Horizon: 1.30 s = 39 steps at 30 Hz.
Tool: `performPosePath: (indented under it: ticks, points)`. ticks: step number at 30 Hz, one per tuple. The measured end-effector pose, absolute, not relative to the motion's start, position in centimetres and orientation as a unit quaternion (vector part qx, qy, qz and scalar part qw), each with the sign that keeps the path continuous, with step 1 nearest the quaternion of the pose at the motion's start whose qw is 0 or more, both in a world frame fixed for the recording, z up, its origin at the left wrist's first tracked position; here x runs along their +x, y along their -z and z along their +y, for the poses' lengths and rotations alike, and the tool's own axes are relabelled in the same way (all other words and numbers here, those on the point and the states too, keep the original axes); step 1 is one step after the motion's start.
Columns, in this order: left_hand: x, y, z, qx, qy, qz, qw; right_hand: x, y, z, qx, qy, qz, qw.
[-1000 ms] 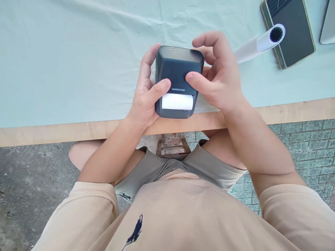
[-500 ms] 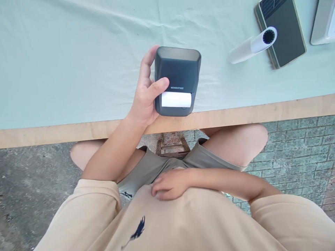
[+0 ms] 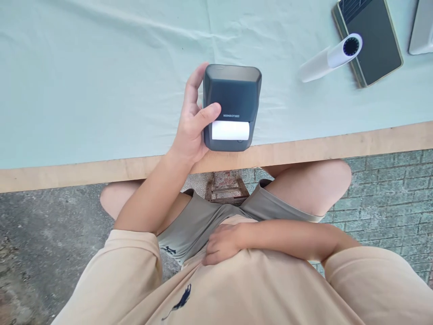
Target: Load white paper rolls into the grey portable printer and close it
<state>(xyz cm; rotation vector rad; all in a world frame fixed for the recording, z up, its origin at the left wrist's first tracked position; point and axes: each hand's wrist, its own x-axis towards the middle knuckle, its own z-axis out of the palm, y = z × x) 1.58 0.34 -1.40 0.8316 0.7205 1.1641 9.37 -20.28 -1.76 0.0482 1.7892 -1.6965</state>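
Note:
My left hand (image 3: 196, 124) is closed around a dark label printer (image 3: 233, 97), its thumb lying across the front beside the NIIMBOT lettering. A blank white strip of label paper (image 3: 230, 130) shows at the printer's slot. The printer is above the near edge of the cloth-covered table; whether it touches the table I cannot tell. Down at my lap, my right hand (image 3: 221, 243) has its fingers curled against the beige shirt (image 3: 270, 284), with cloth folds gathering at them. Its fingertips are hidden.
A white cylindrical device (image 3: 333, 58) with a dark round end stands at the right, overlapping a dark flat tablet-like device (image 3: 377, 45) in view. Part of a light grey object (image 3: 422, 31) shows at the far right. The wooden table edge (image 3: 338, 142) crosses above my knees.
My left hand keeps hold of the printer, with little movement. My right hand has shifted slightly, its fingers curling more, and the shirt around it is more bunched. The view has moved a little.

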Motion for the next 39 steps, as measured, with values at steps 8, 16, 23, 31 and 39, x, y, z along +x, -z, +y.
performPosePath:
  ticks: [8,16,23,31,39]
  points:
    - [1.5,0.7,0.1,0.399,-0.490,0.376,0.678,12.0,1.1,-16.8,0.165,0.649,0.716,0.196]
    - [1.5,0.7,0.3,0.397,-0.489,0.375,0.680,6.2,1.8,-20.6,-0.001,0.688,0.676,0.264]
    - [1.4,0.7,0.1,0.388,-0.492,0.363,0.689,11.8,-0.3,-15.7,0.092,0.649,0.722,0.220]
    - [1.2,-0.5,0.1,0.291,-0.539,0.305,0.729,18.9,-7.6,-1.9,0.436,0.349,0.673,-0.486]
    - [1.4,-0.3,-0.3,0.293,-0.537,0.352,0.708,18.8,-2.7,0.8,0.449,0.411,0.677,-0.414]
